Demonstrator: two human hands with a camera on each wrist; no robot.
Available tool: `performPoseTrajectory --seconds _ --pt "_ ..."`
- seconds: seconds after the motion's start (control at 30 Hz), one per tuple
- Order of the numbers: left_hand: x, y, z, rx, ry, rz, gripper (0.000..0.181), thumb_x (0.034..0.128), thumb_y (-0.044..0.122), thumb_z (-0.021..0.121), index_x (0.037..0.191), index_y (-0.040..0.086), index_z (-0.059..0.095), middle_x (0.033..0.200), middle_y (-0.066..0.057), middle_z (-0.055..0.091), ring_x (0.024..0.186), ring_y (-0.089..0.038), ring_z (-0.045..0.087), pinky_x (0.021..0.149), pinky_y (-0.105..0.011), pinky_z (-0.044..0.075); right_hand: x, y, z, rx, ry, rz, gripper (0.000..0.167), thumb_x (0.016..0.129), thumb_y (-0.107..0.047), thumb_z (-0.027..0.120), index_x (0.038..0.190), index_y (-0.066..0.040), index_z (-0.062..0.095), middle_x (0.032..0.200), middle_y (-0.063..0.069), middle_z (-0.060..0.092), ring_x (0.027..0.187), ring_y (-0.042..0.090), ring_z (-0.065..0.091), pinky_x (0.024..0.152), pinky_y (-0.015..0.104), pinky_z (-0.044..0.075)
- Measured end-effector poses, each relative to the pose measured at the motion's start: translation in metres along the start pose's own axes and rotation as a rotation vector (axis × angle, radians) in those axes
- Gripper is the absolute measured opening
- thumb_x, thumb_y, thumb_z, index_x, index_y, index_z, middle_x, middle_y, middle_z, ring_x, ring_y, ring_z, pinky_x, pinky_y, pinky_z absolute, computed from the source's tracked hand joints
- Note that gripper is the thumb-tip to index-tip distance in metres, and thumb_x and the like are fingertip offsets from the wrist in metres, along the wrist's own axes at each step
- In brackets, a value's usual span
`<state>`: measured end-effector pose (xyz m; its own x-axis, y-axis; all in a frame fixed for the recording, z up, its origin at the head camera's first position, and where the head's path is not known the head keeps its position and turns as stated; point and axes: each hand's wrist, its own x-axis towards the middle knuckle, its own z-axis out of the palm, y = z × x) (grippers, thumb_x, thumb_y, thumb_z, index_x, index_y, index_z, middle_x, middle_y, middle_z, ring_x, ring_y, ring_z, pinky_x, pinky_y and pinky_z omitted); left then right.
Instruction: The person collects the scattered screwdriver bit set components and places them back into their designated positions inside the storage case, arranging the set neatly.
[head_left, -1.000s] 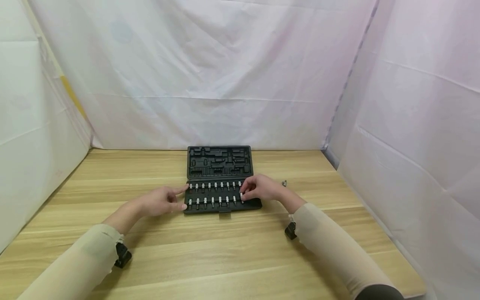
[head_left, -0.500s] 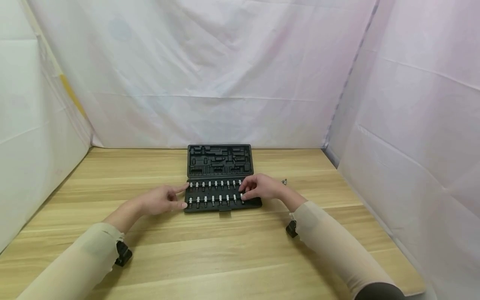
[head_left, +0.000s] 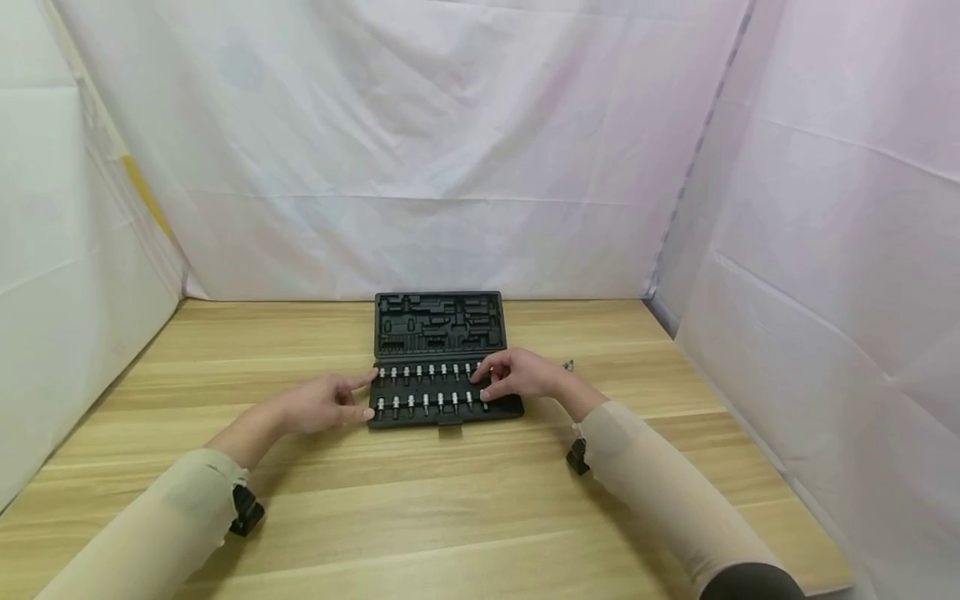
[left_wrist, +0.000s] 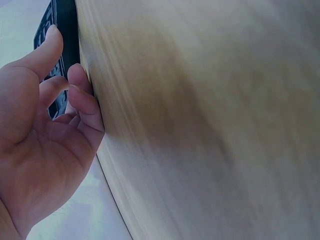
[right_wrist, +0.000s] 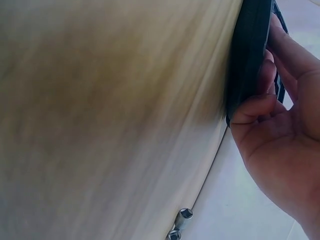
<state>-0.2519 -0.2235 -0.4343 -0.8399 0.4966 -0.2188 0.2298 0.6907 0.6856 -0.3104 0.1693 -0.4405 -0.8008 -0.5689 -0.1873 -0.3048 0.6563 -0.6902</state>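
An open black bit socket case [head_left: 510, 407] lies on the table, its molded lid [head_left: 442, 323] tilted back. Two rows of silver bit sockets [head_left: 440, 403] fill its base. My left hand [head_left: 322, 402] touches the case's left edge, index finger at the back and thumb near the front corner. In the left wrist view its other fingers are bent beside the case. Over the right end reaches my right hand [head_left: 517, 375]. Its thumb presses the head of the last front-row bit socket [head_left: 484, 406], while the index finger stands apart near the back row. The palm hides the back row's right end.
Two loose sockets [right_wrist: 185, 215] lie on the wooden table [head_left: 420, 508], behind the right wrist in the head view. White sheets [head_left: 420, 150] hang behind the table and along both sides. Small black wrist cameras [head_left: 245, 510] sit under the sleeves.
My right index finger has shifted left, away from the front-row bit socket, and the thumb has come over its head. The left hand and the case have stayed in place.
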Motion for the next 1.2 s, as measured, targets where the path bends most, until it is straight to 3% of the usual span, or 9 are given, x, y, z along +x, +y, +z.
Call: performPoseTrajectory --seconds 0.47,1.2 --pt "-0.0013 0.0008 -0.0009 0.006 -0.007 0.005 0.085 0.1039 0.037 0.076 0.173 0.013 0.033 0.089 -0.007 0.059 0.077 -0.018 0.05 0.065 -0.029 0.049 0.0028 -0.0023 -0.0004 -0.021 -0.009 0.023 0.027 0.1 -0.028 0.085 0.126 -0.026 0.079 0.092 0.002 0.067 0.078 0.017 0.055 0.071 0.031 0.044" --pt "0.0009 0.0013 -0.0025 0.017 -0.01 -0.005 0.086 0.1034 0.039 0.077 0.173 0.014 0.032 0.099 -0.01 0.068 0.079 -0.019 0.053 0.068 -0.03 0.051 0.0009 -0.0016 -0.0041 -0.035 -0.028 0.009 0.03 0.101 -0.029 0.083 0.13 -0.026 0.078 0.09 0.001 0.067 0.075 0.015 0.053 0.07 0.03 0.042"
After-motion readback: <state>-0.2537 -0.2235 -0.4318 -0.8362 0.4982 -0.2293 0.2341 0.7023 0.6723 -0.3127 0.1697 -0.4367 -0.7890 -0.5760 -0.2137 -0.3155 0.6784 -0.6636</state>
